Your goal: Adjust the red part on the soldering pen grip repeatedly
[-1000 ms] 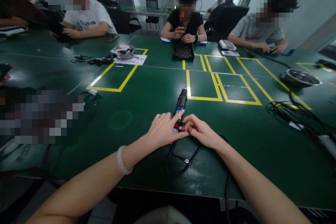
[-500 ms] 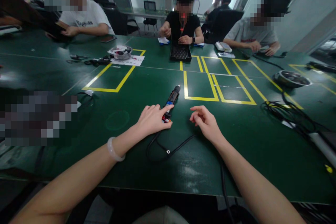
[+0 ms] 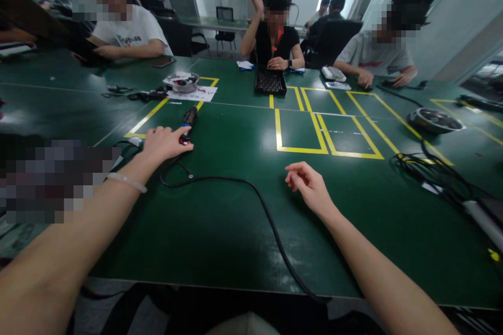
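Note:
On the left part of the green table (image 3: 220, 230), my left hand (image 3: 165, 144) is closed around the body of a black corded electric screwdriver (image 3: 189, 116). Its dark nose points away from me, and a blue band shows beside my fingers. My palm hides part of the tool. From it a black cable (image 3: 255, 188) loops back and runs over the table's near edge. My right hand (image 3: 308, 183) rests right of centre with nothing in it, its fingers loosely curled and slightly apart.
Yellow tape frames (image 3: 302, 149) mark the table. A clear round container (image 3: 181, 82) sits on white paper beyond the screwdriver. Across from me, a person has a black tray (image 3: 270, 84). To the right are a round metal dish (image 3: 436, 119) and coiled cables (image 3: 436, 167).
My left hand has carried the screwdriver left and away from me, drawing its cable across the table. My right hand has barely moved. The person opposite has raised one hand.

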Demonstrator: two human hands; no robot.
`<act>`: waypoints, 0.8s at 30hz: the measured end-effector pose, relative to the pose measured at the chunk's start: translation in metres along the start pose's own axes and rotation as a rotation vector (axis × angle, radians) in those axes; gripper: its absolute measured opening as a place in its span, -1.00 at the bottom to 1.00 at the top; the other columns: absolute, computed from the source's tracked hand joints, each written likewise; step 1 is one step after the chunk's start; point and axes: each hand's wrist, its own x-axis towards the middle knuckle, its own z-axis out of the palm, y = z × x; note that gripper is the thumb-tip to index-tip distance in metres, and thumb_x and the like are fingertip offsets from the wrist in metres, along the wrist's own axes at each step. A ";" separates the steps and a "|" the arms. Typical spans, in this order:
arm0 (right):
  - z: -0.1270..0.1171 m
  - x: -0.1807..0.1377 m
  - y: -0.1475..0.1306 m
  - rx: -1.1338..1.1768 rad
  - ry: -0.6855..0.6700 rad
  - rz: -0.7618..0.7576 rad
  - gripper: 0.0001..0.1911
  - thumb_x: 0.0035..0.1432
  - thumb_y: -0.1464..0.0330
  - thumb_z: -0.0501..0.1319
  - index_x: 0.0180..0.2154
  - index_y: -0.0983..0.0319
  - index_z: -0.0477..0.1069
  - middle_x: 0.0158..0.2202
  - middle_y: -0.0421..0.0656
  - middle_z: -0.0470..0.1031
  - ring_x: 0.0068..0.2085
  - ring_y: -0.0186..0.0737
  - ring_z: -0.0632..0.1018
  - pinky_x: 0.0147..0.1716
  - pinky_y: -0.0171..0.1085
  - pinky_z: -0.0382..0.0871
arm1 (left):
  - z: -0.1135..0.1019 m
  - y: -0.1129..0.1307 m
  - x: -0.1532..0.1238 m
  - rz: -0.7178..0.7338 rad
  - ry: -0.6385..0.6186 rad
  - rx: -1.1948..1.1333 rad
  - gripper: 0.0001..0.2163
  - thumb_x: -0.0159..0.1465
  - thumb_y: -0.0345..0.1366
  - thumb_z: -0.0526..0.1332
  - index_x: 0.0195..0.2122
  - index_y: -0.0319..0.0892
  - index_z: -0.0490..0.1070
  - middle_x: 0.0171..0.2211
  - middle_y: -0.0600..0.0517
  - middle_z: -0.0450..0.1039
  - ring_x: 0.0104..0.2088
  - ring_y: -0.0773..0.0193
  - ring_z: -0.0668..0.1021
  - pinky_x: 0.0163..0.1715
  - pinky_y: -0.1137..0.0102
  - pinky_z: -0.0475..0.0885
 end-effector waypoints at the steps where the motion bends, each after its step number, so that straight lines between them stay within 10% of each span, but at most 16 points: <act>1: 0.000 0.000 0.000 -0.002 -0.005 0.004 -0.83 0.28 0.33 0.09 -0.14 0.24 0.38 -0.37 -0.18 0.46 -0.42 -0.33 0.47 -0.48 -0.34 0.36 | 0.003 -0.011 0.005 -0.030 -0.002 0.016 -0.27 0.25 0.23 0.02 0.37 -0.03 0.08 0.00 -0.18 0.42 -0.05 -0.05 0.38 -0.02 0.15 0.16; 10: 0.002 0.000 0.002 -0.001 -0.041 0.019 -0.83 0.28 0.32 0.09 -0.14 0.23 0.38 -0.37 -0.18 0.44 -0.43 -0.34 0.45 -0.48 -0.34 0.35 | 0.018 -0.064 0.031 -0.162 -0.096 -0.001 -0.29 0.31 0.15 0.05 0.35 -0.19 0.08 0.12 -0.26 0.34 0.04 -0.04 0.26 0.08 -0.07 -0.06; 19: 0.004 -0.001 0.000 -0.013 -0.075 0.038 -0.83 0.29 0.32 0.09 -0.16 0.23 0.39 -0.36 -0.18 0.44 -0.42 -0.33 0.46 -0.47 -0.34 0.35 | 0.019 -0.060 0.031 -0.184 -0.163 -0.042 -0.03 0.16 0.35 0.02 0.35 -0.37 0.00 0.18 -0.43 0.24 0.07 -0.12 0.27 0.06 0.00 0.03; 24: 0.007 -0.001 -0.002 -0.024 -0.091 0.033 -0.83 0.29 0.31 0.09 -0.16 0.23 0.39 -0.36 -0.17 0.45 -0.43 -0.34 0.46 -0.47 -0.34 0.36 | 0.004 -0.040 0.025 -0.173 -0.171 -0.023 -0.21 0.28 0.16 0.04 0.31 -0.43 0.06 0.10 -0.44 0.33 0.04 -0.14 0.33 0.02 0.07 0.07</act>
